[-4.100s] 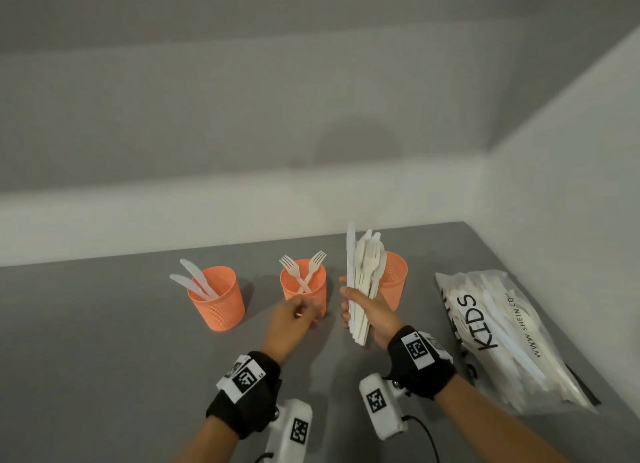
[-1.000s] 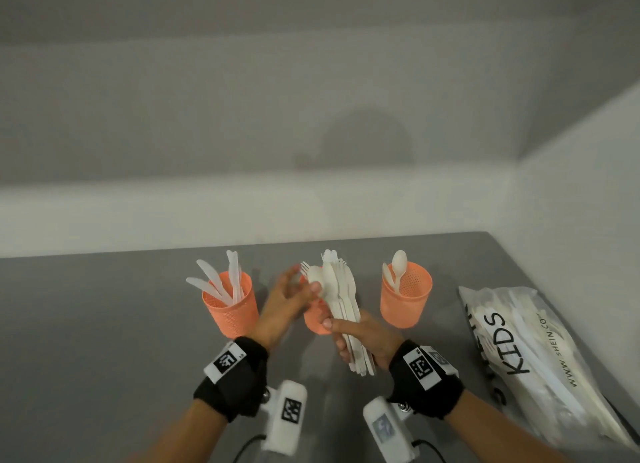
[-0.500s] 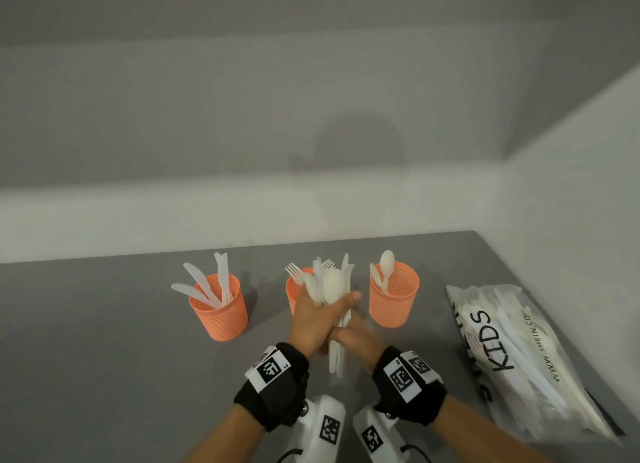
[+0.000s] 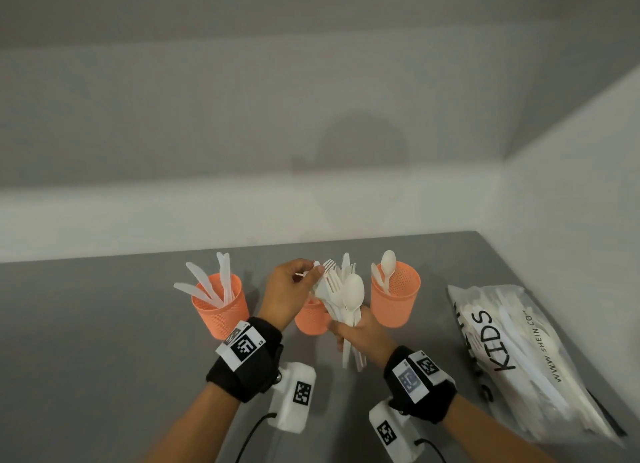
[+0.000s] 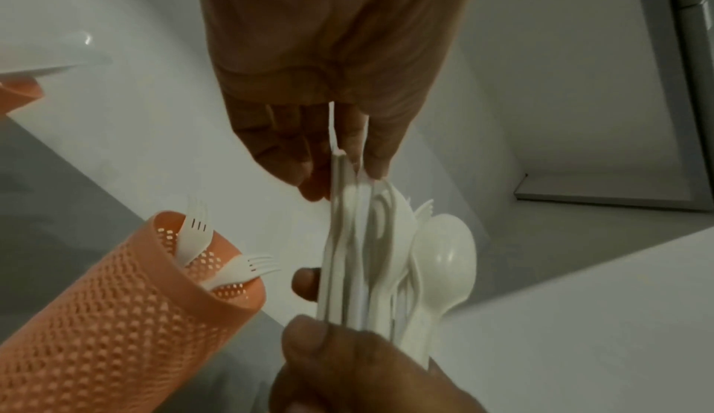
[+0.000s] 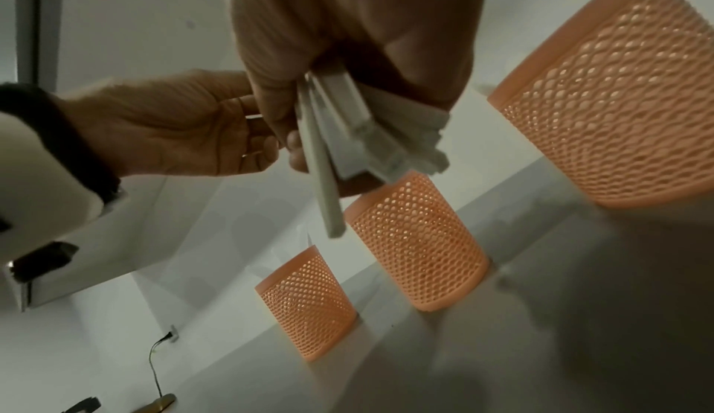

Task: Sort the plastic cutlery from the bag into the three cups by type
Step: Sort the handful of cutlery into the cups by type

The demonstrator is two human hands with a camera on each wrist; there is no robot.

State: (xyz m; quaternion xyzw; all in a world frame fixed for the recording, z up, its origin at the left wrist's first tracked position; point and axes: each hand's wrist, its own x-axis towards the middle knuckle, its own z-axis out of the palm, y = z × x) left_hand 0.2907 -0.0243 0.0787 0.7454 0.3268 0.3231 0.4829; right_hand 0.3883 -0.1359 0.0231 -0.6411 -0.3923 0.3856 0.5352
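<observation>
My right hand (image 4: pixel 348 332) grips a fanned bundle of white plastic cutlery (image 4: pixel 341 294) by its handles, above the middle cup (image 4: pixel 310 320). A spoon (image 4: pixel 353 291) lies at the front of the bundle. My left hand (image 4: pixel 310 272) pinches the top of one white piece at the bundle's left edge (image 5: pixel 336 175); its type is unclear. Three orange mesh cups stand in a row. The left cup (image 4: pixel 216 315) holds knives, the middle cup (image 5: pixel 127 312) forks, and the right cup (image 4: pixel 398 301) spoons. The right wrist view shows my right hand (image 6: pixel 309 120) round the handles (image 6: pixel 371 132).
A clear plastic bag (image 4: pixel 519 351) printed "KIDS", with more white cutlery inside, lies at the right of the grey table (image 4: pixel 86 324). White walls close in behind and on the right. Wrist camera units and cables hang below both wrists.
Half a second ago my left hand was wrapped over the bundle; it has since risen to the bundle's top left and pinches one piece. The bundle has fanned out. The right hand has hardly moved.
</observation>
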